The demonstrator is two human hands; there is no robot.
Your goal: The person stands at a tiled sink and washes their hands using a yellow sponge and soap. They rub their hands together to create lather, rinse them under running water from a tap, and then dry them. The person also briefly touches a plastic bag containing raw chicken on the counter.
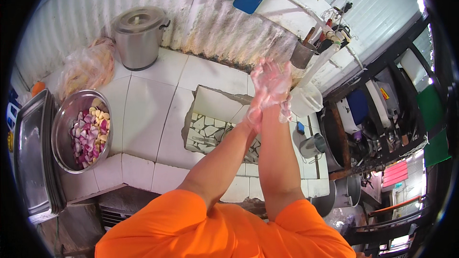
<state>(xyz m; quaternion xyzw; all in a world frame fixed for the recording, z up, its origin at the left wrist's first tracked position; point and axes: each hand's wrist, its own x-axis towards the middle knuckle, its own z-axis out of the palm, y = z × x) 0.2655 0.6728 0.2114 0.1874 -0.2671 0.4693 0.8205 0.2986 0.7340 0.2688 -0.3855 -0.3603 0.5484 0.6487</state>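
Both hands are covered in soap lather, above the right part of a tiled sink point(208, 129). My right hand point(270, 80) is raised with its palm towards me, its fingers slightly curled, and holds nothing. Around its wrist is my left hand point(255, 114), its fingertips showing on the far right side of the wrist. A metal utensil and part of a round metal item lie on the sink's broken-tile floor, partly hidden by my left forearm. Just right of the hands stands a white plastic pitcher point(306, 100) beneath a clear hose point(317, 64) hanging from a pipe.
On the left are a steel bowl point(55, 139) of cut red onions and garlic, stacked metal trays point(32, 143), a plastic bag point(86, 66) and a lidded steel pot point(138, 43). A blue sponge point(300, 128) and a metal cup point(312, 146) are on the right. Corrugated sheeting backs the counter.
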